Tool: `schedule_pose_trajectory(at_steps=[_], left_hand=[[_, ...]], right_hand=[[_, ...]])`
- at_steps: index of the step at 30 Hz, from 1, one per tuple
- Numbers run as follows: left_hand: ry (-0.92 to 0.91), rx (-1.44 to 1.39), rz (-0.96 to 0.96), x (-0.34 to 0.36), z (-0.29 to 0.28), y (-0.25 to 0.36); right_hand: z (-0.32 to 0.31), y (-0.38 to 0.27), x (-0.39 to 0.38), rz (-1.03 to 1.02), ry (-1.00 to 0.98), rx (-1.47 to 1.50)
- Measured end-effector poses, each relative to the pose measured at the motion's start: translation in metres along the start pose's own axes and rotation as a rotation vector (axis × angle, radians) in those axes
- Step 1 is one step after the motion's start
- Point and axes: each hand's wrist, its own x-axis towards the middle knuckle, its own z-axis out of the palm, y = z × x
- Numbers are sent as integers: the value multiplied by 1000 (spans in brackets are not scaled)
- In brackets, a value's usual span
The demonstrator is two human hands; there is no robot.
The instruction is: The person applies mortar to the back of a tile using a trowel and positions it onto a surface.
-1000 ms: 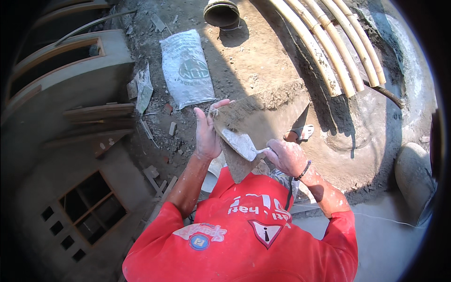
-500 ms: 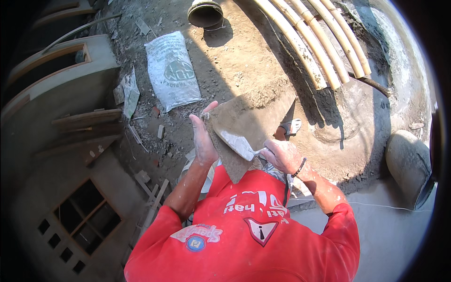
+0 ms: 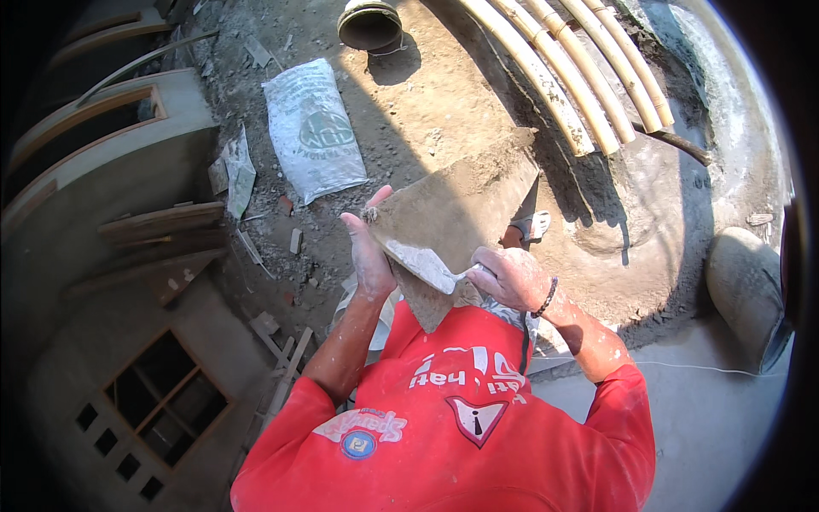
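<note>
**Two hands, one board, one trowel**

We count one flat mortar board, grey and dusty, tilted up in front of us, roughly centre frame. Our left hand grips its left edge, thumb on top near the corner, fingers wrapped behind. Our right hand is clenched around the handle of one trowel, whose pale blade lies flat against the lower face of the board. One beaded bracelet sits on the right wrist.

Around, far below us: one white cement sack lying on the dirt at 11 o'clock from the board; one round dark bucket at 12 o'clock; four yellowish bamboo poles side by side at 1 o'clock, running diagonally. One grey rounded sack at 3 o'clock. One sandal peeks out just beside the board's right edge. Wall with arched openings at 9 o'clock, one gridded window frame at 7 o'clock, loose planks between them.

The board blocks the ground right behind it; our red shirt covers the lower frame.
</note>
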Motion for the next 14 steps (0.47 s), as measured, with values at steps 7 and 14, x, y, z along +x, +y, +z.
schedule_pose_trajectory(at_steps=[7, 14], left_hand=[[-28, -16, -12, -3, 3, -1], [-27, 17, 72, 2, -2, -12]], right_hand=[[-8, 34, 27, -91, 120, -391], [4, 0, 8, 77, 51, -89]])
